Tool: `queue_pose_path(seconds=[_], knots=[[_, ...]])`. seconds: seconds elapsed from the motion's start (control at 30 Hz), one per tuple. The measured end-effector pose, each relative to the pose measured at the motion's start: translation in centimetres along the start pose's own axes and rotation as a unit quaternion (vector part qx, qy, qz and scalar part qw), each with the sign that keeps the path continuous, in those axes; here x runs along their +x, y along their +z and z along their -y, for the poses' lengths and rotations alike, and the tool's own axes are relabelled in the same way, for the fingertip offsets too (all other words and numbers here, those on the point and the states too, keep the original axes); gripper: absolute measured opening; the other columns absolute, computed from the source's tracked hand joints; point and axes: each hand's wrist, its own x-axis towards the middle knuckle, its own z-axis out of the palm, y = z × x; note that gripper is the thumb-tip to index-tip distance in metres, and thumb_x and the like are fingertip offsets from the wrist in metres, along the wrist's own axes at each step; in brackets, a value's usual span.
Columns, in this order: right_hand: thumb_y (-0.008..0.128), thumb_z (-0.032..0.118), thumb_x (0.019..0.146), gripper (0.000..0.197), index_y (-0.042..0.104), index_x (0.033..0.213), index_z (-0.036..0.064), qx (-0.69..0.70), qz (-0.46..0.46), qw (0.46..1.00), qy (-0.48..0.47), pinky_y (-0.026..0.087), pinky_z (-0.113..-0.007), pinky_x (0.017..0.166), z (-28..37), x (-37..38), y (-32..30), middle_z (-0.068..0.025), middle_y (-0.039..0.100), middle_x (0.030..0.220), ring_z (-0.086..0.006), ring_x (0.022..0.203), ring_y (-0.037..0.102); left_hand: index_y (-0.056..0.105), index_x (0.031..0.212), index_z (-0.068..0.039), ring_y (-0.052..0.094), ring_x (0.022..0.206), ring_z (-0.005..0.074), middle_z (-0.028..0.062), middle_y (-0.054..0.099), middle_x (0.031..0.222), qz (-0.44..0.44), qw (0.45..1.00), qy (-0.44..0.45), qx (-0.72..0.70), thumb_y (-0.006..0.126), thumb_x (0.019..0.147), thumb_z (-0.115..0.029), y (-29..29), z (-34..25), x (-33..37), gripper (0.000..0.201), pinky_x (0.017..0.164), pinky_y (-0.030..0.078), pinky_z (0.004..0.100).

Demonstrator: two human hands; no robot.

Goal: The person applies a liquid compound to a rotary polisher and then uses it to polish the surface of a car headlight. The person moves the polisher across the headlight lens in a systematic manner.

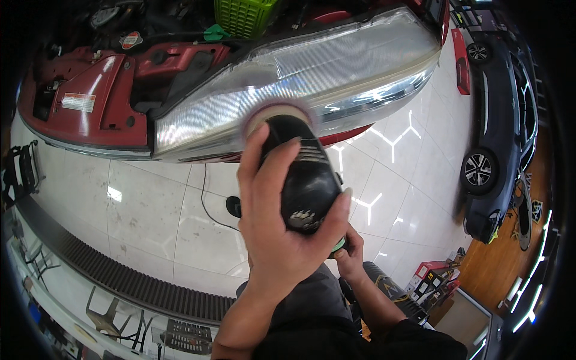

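Note:
A black power polisher (309,186) is in both my hands, with its round pad (281,112) against the lower edge of a large clear headlight (354,51). The pad's rim is blurred. My left hand (273,225) wraps over the polisher's head, fingers on one side and thumb on the other. Behind it, my right hand (351,254) grips the rear end of the polisher, where a bit of green shows; most of its fingers are hidden. The headlight's lens looks hazy with fine streaks and sits in the front of a red car (99,114).
A green plastic basket (245,15) stands over the engine bay. A thin cable (205,192) trails across the pale tiled floor (144,210). Along the lower left runs a dark floor grate (120,270). At the right are a dark blue car (501,114) and several boxes (427,277).

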Motion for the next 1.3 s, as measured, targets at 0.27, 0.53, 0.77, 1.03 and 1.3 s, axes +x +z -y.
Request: queue_pose_path(seconds=[0.27,0.53,0.77,1.03,1.3], knots=[[0.082,0.064,0.086,0.102,0.052,0.148,-0.0102,-0.017,0.005,1.0,-0.002,0.044,-0.039,0.112,-0.8,0.2,-0.3,-0.0172,0.063,0.138,-0.0251,0.129,0.061,0.049,0.146,0.0,0.051,0.14,0.0375,0.0265,0.041,0.159,-0.011,1.0,-0.006,-0.002,0.083,0.08,-0.014,-0.6,1.2,-1.8,0.076,0.114,0.046,0.0448],[0.078,0.074,0.085,0.106,0.054,0.146,-0.0091,-0.063,-0.028,0.997,-0.038,0.05,-0.036,0.104,-3.2,0.7,-4.3,-0.0133,0.068,0.13,-0.0215,0.12,0.065,0.056,0.141,0.0,0.054,0.139,0.0434,0.0302,0.045,0.155,-0.008,0.999,0.03,-0.012,0.087,0.076,-0.014,2.9,0.3,-0.9,0.073,0.113,0.047,0.0494],[0.071,0.064,0.095,0.092,0.049,0.152,-0.0044,0.022,-0.041,0.998,-0.053,0.051,-0.04,0.107,-5.4,0.1,-6.7,-0.0142,0.063,0.14,-0.0254,0.127,0.063,0.06,0.139,-0.015,0.076,0.098,0.0485,0.027,0.042,0.161,0.033,0.999,0.023,0.017,0.084,0.081,-0.029,7.3,-1.4,1.0,0.064,0.073,0.068,0.0484],[0.068,0.043,0.1,0.08,0.037,0.16,-0.0008,0.105,-0.153,0.982,0.032,0.049,-0.046,0.115,-1.0,-0.8,-5.6,-0.0183,0.05,0.157,-0.0327,0.14,0.055,0.057,0.138,-0.015,0.076,0.095,0.0463,0.0243,0.042,0.158,0.1,0.993,-0.036,0.043,0.085,0.08,-0.027,10.1,-4.0,2.6,0.066,0.07,0.067,0.048],[0.077,0.044,0.093,0.086,0.043,0.157,-0.0018,0.046,-0.108,0.993,0.024,0.049,-0.043,0.114,-2.4,0.2,-3.5,-0.0168,0.054,0.151,-0.0298,0.137,0.058,0.057,0.142,-0.014,0.073,0.107,0.0496,0.026,0.039,0.161,0.068,0.997,-0.023,0.002,0.084,0.082,-0.025,5.8,-1.5,0.7,0.066,0.076,0.067,0.0486]])
